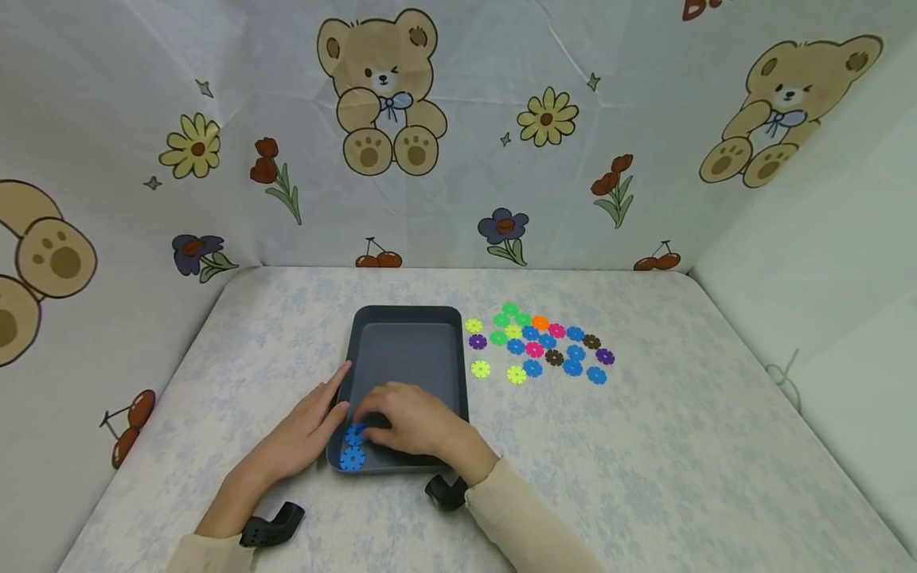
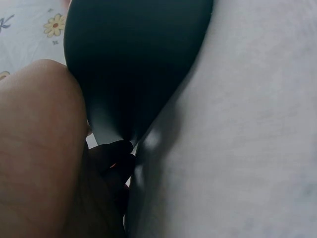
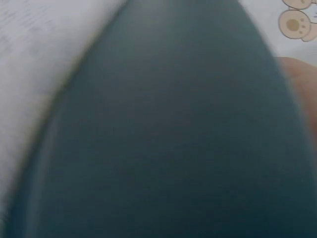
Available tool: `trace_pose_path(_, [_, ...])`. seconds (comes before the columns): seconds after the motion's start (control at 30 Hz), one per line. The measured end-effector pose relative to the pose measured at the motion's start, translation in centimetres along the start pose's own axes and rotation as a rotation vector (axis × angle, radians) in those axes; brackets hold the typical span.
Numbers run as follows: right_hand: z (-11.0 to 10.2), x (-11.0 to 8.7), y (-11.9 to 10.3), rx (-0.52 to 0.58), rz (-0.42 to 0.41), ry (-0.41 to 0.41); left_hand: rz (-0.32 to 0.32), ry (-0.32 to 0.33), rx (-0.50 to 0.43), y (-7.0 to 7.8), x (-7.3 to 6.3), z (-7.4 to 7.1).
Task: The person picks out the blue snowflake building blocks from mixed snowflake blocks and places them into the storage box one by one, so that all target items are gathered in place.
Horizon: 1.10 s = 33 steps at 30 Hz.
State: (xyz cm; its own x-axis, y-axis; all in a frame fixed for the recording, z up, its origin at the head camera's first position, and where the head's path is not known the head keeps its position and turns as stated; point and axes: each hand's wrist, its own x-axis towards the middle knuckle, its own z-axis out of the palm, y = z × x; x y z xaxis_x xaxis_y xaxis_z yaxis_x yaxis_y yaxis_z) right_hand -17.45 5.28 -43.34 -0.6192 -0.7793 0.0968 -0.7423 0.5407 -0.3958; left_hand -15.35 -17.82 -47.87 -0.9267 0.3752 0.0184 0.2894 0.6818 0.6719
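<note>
A dark grey rectangular tray [image 1: 411, 350] lies on the table. Two blue notched plastic discs are in its near left corner: one [image 1: 353, 458] by the near wall, the other [image 1: 354, 434] just beyond it. My right hand [image 1: 415, 418] reaches over the tray and pinches this farther disc between fingertips and thumb. At the tray's left rim rests my left hand [image 1: 304, 434], its fingers extended along the outside. The left wrist view shows the dark tray wall [image 2: 133, 54] beside the hand. In the blurred right wrist view the tray [image 3: 168, 124] hides the fingers.
Right of the tray lie scattered loose notched discs: several blue [image 1: 575, 352], green [image 1: 499, 338] and yellow [image 1: 516, 375], with some purple [image 1: 605, 356], pink [image 1: 534, 349], brown [image 1: 555, 358] and one orange [image 1: 540, 322]. A patterned cloth wall [image 1: 458, 191] stands behind the table.
</note>
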Motion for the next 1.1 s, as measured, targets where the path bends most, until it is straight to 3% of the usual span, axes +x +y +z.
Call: trace_pose_path(1.1, [-3.9,-1.6,0.9,0.028,0.054,0.1,0.011,0.0,-0.003,0.0,0.1,0.1])
